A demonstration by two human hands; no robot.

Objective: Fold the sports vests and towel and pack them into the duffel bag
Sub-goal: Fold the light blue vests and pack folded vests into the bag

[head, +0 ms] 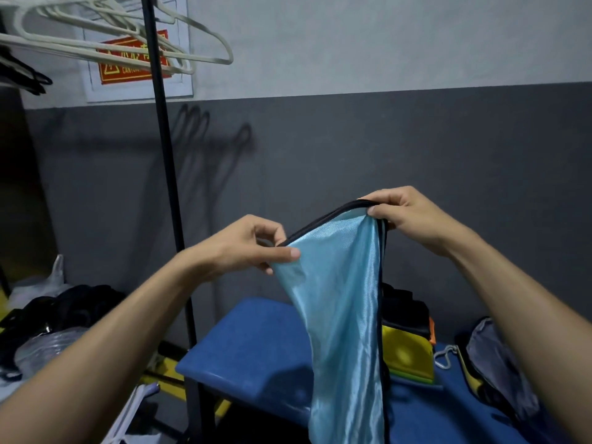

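Note:
A shiny light-blue sports vest (342,315) with black trim hangs in the air above the blue bench (256,344). My left hand (253,248) pinches its upper edge at the left, thumb on the fabric. Higher and to the right, my right hand (403,213) pinches the black-trimmed edge. The vest drapes down past the bench's front edge. Behind it on the bench lies a stack of folded cloth, yellow (408,354) below and black (405,307) on top. An open grey-lined bag (493,357) sits at the bench's right end, partly hidden by my right forearm.
A black clothes-rack pole (166,174) rises just left of the bench, with white hangers (128,36) on its rail overhead. Dark clothes and plastic bags (54,318) are heaped on the floor at the left. A grey wall stands close behind the bench.

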